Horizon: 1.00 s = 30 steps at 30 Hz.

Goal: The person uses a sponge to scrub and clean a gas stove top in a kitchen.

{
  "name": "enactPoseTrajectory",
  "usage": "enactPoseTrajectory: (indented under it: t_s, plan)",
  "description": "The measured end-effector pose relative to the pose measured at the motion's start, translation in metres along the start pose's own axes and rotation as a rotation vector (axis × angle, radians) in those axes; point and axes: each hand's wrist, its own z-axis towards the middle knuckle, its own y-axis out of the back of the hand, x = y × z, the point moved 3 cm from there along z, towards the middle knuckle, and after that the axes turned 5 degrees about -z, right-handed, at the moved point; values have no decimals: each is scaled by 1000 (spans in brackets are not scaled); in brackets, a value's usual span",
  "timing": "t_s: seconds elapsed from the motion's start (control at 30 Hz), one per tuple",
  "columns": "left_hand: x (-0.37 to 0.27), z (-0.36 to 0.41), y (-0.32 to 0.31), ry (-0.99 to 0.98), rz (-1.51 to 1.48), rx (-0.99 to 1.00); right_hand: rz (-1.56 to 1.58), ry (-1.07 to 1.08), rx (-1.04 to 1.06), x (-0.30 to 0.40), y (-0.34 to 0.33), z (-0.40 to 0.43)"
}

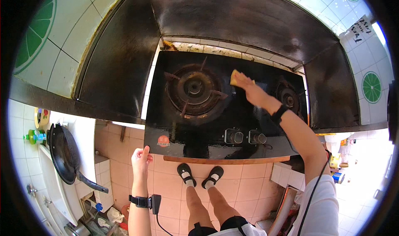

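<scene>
A black glass-topped gas stove [199,133] lies before me. My right hand [246,81] presses a yellow cloth or sponge [234,77] flat on the glass between the two burners. Part of the yellow piece is hidden under my fingers. To the left of that hand is a rusty burner [194,88] with several pot-support prongs; a second burner [290,101], partly behind my right wrist, is at the right. My left hand [142,157] grips the stove's front left corner, thumb on top. Two control knobs [238,137] [260,138] sit near the front edge.
Dark metal splash panels [230,14] stand around the stove's back and sides. At the left, a black wok [64,153] rests on a white counter [87,133] beside a green-capped bottle [36,136]. Jars and containers [338,161] stand at the right. A cable runs along my right arm.
</scene>
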Motion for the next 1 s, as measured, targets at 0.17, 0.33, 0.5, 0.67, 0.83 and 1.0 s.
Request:
enactPoseTrajectory:
  t_s: [0.17,0.33,0.5,0.67,0.83,1.0]
  plan:
    - [0,6,-13,-14,-5,39,-205,-218,-104,-55,11,36]
    - [-2,2,-11,1,-18,54,-335,-419,-219,-26,-22,17]
    - [6,7,-1,0,-29,57,-690,-398,128,75,-38,-32]
    - [7,10,-3,-18,-24,98,-240,-415,177,110,-26,-50]
    - [6,11,-3,-22,2,115,-346,-361,-44,157,-53,-50]
    - [0,7,-3,-7,55,123,-437,-400,-148,219,-58,-46]
